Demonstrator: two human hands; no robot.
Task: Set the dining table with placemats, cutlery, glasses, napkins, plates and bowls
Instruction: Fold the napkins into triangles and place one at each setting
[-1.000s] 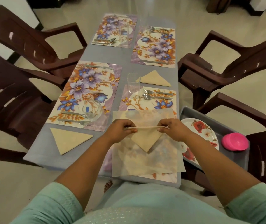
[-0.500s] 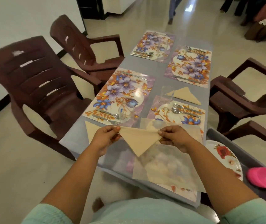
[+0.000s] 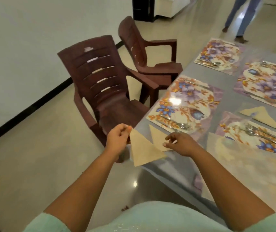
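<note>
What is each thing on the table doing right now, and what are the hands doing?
Left hand: pinches the top corner of the folded napkin.
Right hand: open, holds nothing.
Folded napkin: triangle, held up at the table's edge.
Napkin on the table: folded, lying flat.
Far napkin: folded, lying flat.
Cutlery: lying on the placemat.
Nearest chair: empty.

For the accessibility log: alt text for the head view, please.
The left hand pinches a folded triangular napkin at the table's near corner, the right hand open beside it. Floral placemats with cutlery lie beyond; brown chairs stand alongside.
</note>
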